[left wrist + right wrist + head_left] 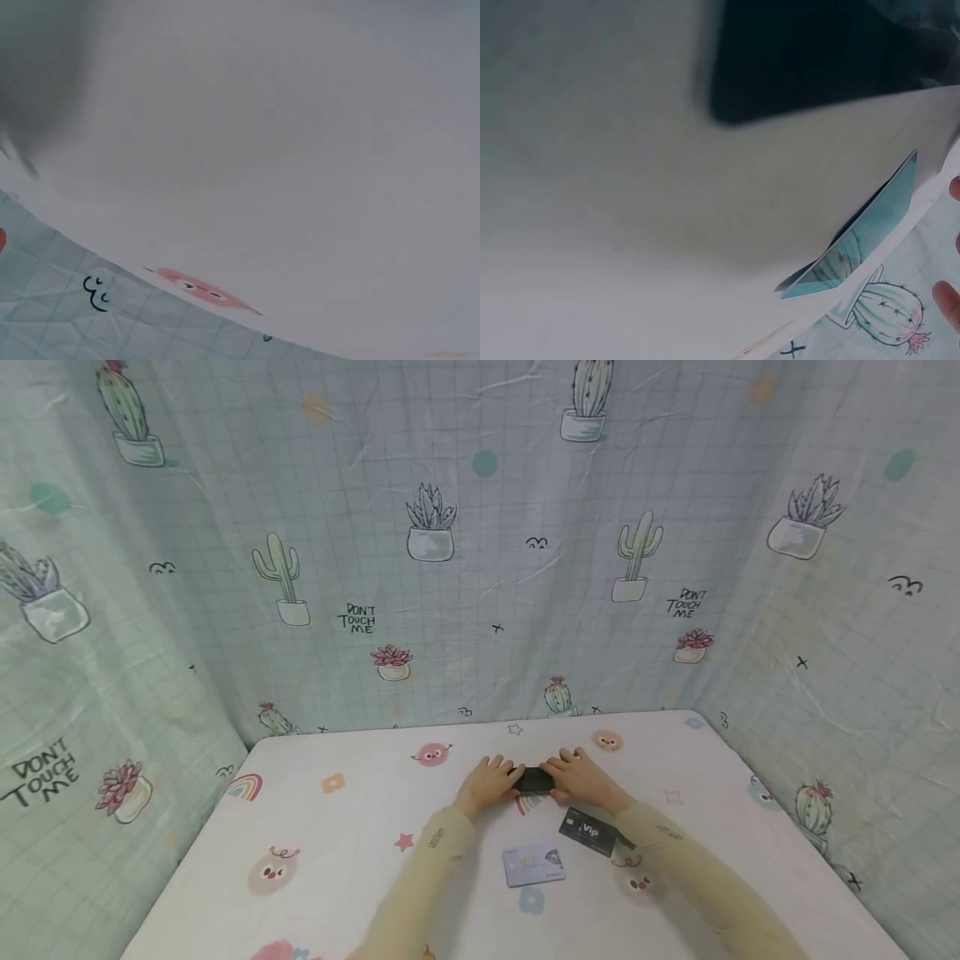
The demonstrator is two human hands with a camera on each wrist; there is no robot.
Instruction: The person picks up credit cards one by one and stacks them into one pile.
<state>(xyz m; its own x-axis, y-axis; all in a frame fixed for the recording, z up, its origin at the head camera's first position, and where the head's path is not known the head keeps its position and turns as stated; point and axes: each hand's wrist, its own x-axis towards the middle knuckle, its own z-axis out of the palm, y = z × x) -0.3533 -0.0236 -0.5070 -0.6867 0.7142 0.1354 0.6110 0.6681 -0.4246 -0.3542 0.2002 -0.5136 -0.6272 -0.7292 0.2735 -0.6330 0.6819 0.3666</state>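
A small black rectangular thing (534,781) lies between my two hands, toward the far side of the table in the head view. My left hand (489,787) grips its left end, thumb turned inward. At the opposite end, my right hand (581,779) holds it with curled fingers. A black card (588,832) marked "Vip" lies by my right wrist, and nearer me is a pale grey card (534,865). The right wrist view has fingertips (947,300) at its right edge. The left wrist view takes in mostly table, and the held thing is out of it.
The white table (322,827) carries printed cartoon shapes. Behind it and along both sides hangs a curtain (480,610) with cactus prints. In the right wrist view a glossy slab (874,232) mirrors the curtain, and a dark flat shape (802,60) fills the top.
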